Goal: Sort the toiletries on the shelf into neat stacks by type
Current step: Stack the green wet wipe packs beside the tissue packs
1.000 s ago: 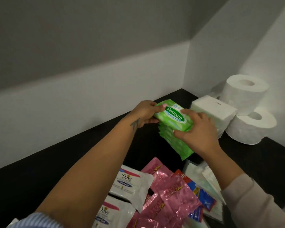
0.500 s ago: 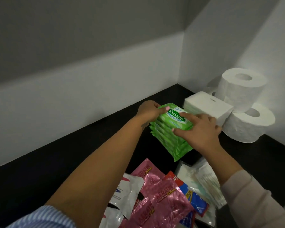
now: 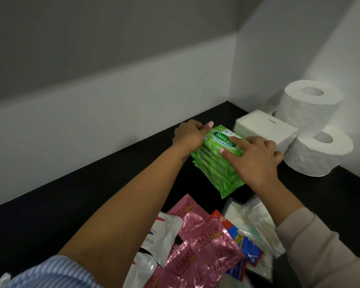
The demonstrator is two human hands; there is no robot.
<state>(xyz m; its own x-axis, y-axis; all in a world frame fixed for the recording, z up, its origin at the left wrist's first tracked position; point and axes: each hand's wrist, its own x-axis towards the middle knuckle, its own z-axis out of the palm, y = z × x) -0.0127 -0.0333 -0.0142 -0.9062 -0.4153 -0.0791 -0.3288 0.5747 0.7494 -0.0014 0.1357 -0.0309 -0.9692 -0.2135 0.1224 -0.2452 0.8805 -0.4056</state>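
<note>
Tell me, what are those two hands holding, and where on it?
The green wipes stack: the left hand grips the top pack's far-left end, the right hand rests on its right side, fingers flat on top.

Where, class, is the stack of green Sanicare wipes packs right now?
In the head view, the green wipes stack sits on the black shelf right of centre, between the left hand and right hand, beside the white tissue pack.

Prob. home bathroom shelf: toilet rolls [image 3: 312, 107], wipes packs [image 3: 216, 163], toiletries.
</note>
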